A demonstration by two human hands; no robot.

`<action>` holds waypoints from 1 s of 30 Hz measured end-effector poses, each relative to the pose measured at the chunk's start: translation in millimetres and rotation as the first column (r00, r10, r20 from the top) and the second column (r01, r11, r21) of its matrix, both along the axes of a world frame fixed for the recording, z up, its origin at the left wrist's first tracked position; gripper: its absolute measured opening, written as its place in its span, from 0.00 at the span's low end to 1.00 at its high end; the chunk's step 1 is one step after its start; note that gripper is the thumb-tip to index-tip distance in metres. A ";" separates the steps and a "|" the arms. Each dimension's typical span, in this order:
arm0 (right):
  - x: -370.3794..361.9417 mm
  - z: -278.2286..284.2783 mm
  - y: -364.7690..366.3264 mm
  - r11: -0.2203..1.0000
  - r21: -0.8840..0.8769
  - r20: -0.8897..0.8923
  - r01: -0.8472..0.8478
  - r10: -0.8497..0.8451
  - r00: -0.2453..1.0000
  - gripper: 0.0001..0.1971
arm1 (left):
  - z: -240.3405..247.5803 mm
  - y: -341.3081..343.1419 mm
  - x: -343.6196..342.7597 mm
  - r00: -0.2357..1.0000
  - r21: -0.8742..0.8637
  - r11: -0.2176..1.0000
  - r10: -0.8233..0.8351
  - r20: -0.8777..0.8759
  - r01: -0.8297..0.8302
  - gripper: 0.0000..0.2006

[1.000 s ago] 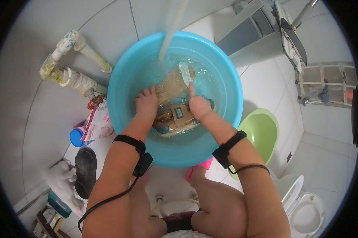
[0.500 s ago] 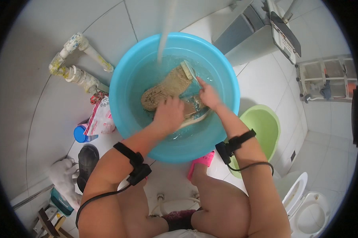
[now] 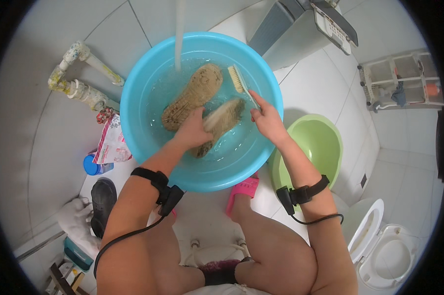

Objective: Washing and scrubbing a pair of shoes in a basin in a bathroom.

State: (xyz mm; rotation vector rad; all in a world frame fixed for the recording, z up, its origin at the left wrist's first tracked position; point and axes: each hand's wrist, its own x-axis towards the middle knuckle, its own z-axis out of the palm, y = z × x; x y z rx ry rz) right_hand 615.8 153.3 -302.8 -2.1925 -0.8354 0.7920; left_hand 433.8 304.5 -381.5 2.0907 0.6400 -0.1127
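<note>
Two beige-brown shoes lie in the water of a light blue basin (image 3: 275,105). The far shoe (image 3: 202,86) rests with its patterned sole up. The nearer shoe (image 3: 227,118) lies tilted beside it, with a pale strip along its edge. My left hand (image 3: 190,132) is closed on the nearer shoe's left edge, the thumb across it and the other fingers partly hidden. My right hand (image 3: 267,119) grips the handle of a scrub brush (image 3: 236,81), its cream bristles apart from both shoes. A stream of water (image 3: 179,37) falls into the basin near the far shoe.
A green basin (image 3: 336,142) stands right of the blue one. White pipes (image 3: 84,93) run along the left wall, above a pink-and-white bag (image 3: 115,142), a blue-lidded jar (image 3: 91,164) and a dark shoe (image 3: 103,204). A toilet (image 3: 389,260) is at the lower right.
The brush has come off the far shoe and moved away to the right with my right hand. My left hand has left the far shoe for the nearer one, which has turned.
</note>
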 end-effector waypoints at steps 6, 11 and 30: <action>-39.7 -2.5 12.3 0.995 -0.078 0.109 -0.068 0.076 0.991 0.27 | 8.1 6.3 -13.6 0.988 0.514 0.853 -0.005 -0.155 0.085 0.41; -55.4 -36.2 36.1 0.973 -0.157 0.338 -0.170 0.215 0.916 0.32 | 13.9 17.1 -17.8 0.964 0.718 0.696 0.194 -0.182 -0.004 0.54; -54.4 -86.0 94.5 0.691 -0.624 0.087 -0.365 0.526 0.846 0.39 | 8.7 31.7 1.9 0.790 0.362 0.875 -0.037 -0.612 0.321 0.41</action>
